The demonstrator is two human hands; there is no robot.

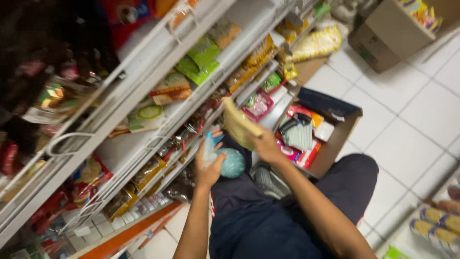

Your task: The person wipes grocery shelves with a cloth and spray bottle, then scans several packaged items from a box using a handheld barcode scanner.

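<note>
Down by the lowest shelf (158, 144), seen from your head camera, your left hand (208, 168) curls its fingers around a pale blue-green packet (230, 162), held above your lap. Your right hand (266, 146) pinches a tan packet (238, 123) just beside it, raised toward the shelf edge. Behind them an open cardboard box (335, 139) of goods sits on the tiled floor (412, 115).

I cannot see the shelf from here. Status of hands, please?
Left hand grips pale blue packet. Right hand holds yellow packet. Open carton beside knee.
</note>
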